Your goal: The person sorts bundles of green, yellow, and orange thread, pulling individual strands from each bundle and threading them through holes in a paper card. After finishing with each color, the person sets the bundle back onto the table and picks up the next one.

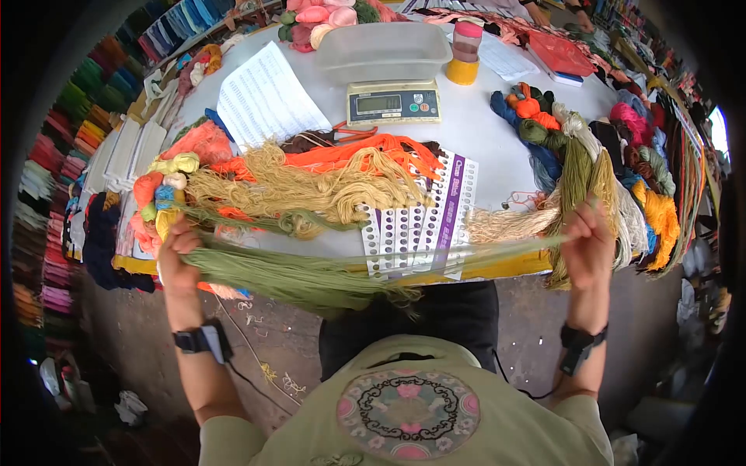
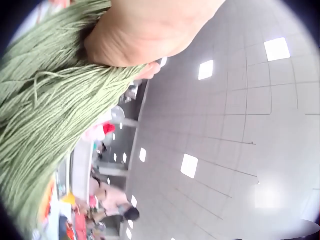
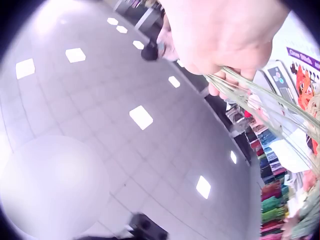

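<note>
My left hand [image 1: 179, 250] grips a thick bundle of olive-green thread [image 1: 280, 276] near the table's front left. In the left wrist view the green thread [image 2: 65, 105] fans out from under the palm. At the front right, my right hand [image 1: 588, 239] pinches a few thin strands of it, stretched level between the two hands. In the right wrist view these strands [image 3: 280, 102] run out from between the fingers. The bulk of the bundle sags from the left hand past the table edge, over the lap.
Tan thread [image 1: 303, 186] and orange thread [image 1: 373, 155] lie behind the strands, beside punched thread cards [image 1: 435, 225]. A digital scale [image 1: 394, 102] carries a clear plastic tub [image 1: 385, 50]. A written sheet [image 1: 268, 97] lies left; coloured skeins [image 1: 536, 132] heap up at the right.
</note>
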A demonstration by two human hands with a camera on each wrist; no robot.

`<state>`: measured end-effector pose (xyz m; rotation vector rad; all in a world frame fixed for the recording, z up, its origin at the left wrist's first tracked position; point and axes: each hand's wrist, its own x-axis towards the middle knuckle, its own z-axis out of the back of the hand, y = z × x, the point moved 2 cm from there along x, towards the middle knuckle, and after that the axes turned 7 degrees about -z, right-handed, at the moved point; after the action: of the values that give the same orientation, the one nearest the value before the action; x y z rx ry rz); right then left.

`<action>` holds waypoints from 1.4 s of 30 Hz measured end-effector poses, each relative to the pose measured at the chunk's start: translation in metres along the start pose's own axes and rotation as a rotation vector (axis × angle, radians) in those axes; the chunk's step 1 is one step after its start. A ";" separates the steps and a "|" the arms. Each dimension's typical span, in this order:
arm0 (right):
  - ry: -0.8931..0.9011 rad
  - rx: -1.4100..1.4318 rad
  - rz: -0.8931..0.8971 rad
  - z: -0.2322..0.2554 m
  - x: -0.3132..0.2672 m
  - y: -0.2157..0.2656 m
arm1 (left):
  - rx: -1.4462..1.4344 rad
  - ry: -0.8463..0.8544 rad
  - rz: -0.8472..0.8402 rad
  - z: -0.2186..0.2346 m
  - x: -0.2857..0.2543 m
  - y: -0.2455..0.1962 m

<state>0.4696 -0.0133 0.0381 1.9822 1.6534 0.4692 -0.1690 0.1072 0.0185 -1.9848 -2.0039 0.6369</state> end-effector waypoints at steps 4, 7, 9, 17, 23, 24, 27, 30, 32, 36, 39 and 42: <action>-0.483 -0.620 0.354 0.075 -0.024 0.097 | 0.295 -0.327 -0.354 0.098 0.011 -0.135; -0.962 -0.858 0.808 0.143 -0.050 0.212 | 0.054 -0.328 -0.453 0.072 -0.017 -0.149; -0.814 -1.012 0.716 0.130 -0.049 0.204 | 0.048 -0.004 -0.380 0.026 -0.030 -0.089; 0.345 -1.545 0.062 -0.078 0.043 -0.113 | 0.775 0.405 0.128 -0.102 -0.019 0.197; 0.564 -1.624 0.026 -0.051 0.090 -0.197 | 1.664 0.385 0.360 -0.075 0.010 0.290; 0.540 -1.696 0.063 -0.052 0.088 -0.198 | 1.749 0.435 0.266 -0.076 0.011 0.292; 0.518 -1.708 0.045 -0.048 0.089 -0.197 | 1.985 0.585 -0.017 -0.075 0.008 0.297; 0.522 -1.598 -0.038 -0.045 0.092 -0.194 | 1.574 0.401 0.180 -0.080 0.005 0.294; 0.529 -1.542 -0.078 -0.044 0.094 -0.193 | 1.063 0.165 0.432 -0.085 0.003 0.291; 0.499 -1.560 -0.216 -0.051 0.101 -0.193 | 1.003 0.076 0.507 -0.078 0.007 0.296; 0.455 -1.588 -0.278 -0.048 0.103 -0.199 | 1.065 0.083 0.491 -0.079 0.006 0.302; 0.439 -1.567 -0.314 -0.046 0.102 -0.199 | 1.206 0.099 0.498 -0.081 0.009 0.301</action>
<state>0.3041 0.1189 -0.0468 0.4577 1.0333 1.5105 0.1340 0.1193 -0.0536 -1.5741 -0.6383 1.3690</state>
